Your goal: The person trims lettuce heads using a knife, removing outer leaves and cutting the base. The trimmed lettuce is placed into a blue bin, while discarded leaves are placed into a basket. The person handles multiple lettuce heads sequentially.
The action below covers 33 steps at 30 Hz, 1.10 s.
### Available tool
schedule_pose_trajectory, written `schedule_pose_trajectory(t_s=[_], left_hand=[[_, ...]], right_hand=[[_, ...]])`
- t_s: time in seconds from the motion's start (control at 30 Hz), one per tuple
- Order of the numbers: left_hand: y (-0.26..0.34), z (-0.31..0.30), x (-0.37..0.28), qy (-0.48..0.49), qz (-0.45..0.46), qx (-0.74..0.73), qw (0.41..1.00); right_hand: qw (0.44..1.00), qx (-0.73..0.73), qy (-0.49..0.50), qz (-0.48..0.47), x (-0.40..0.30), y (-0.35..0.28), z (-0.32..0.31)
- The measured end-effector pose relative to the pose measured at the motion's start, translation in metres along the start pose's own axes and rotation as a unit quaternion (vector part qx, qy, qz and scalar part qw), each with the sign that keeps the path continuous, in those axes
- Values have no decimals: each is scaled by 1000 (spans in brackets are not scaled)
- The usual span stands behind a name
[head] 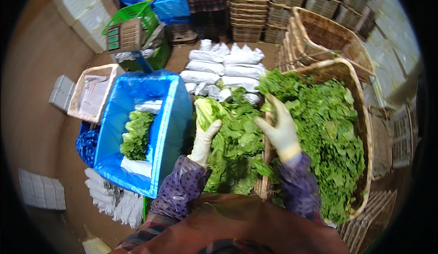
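My left hand (204, 141), in a pale rubber glove, holds a head of leafy lettuce (209, 112) above a heap of loose green leaves (236, 141). My right hand (281, 127), gloved too, is raised over the rim of the right crate with its thumb and fingers apart; a blurred bit of green is at its fingertips. The large crate (364, 141) on the right is full of curly lettuce (321, 131). To the left, a crate lined with blue plastic (171, 117) holds lettuce heads (137, 134) and white wrapped bundles (137, 166).
White wrapped bundles (224, 67) lie in rows ahead. A scale display (125, 35) stands behind the blue-lined crate. Stacked crates (248, 18) and a person in a checked garment (207, 1) are at the back. More white bundles (113, 199) lie at lower left.
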<state>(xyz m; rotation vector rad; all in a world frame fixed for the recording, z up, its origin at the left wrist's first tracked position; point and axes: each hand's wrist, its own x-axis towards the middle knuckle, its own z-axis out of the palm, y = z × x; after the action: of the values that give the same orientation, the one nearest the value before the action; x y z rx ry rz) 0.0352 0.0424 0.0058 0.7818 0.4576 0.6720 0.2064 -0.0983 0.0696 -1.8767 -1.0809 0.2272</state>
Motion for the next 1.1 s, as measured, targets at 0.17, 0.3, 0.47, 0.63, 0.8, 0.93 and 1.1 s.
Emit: schedule_pose_trajectory(t_s=[0.17,0.3,0.47,0.63,0.8,0.93,1.1], left_hand=[[26,-6,5,101,73,-21,992],[47,-72,0,65,-16,-219,973],[83,-150,-5,67,24,-238,969],[62,-230,-8,152,20,-265,952],[127,-240,2,206,23,-250,946],[144,-283,13,160,69,-207,963],[153,-306,31,206,17,-203,957]], right_hand=[[958,-66,-197,-199,-34,-54,59],[942,95,-112,-300,-34,-31,98],[967,-93,-234,30,-39,-13,121],[969,21,-194,-149,19,-151,206],[974,136,-95,-156,23,-135,302],[979,156,-66,-115,13,-115,346],[965,74,-243,-59,29,-114,362]])
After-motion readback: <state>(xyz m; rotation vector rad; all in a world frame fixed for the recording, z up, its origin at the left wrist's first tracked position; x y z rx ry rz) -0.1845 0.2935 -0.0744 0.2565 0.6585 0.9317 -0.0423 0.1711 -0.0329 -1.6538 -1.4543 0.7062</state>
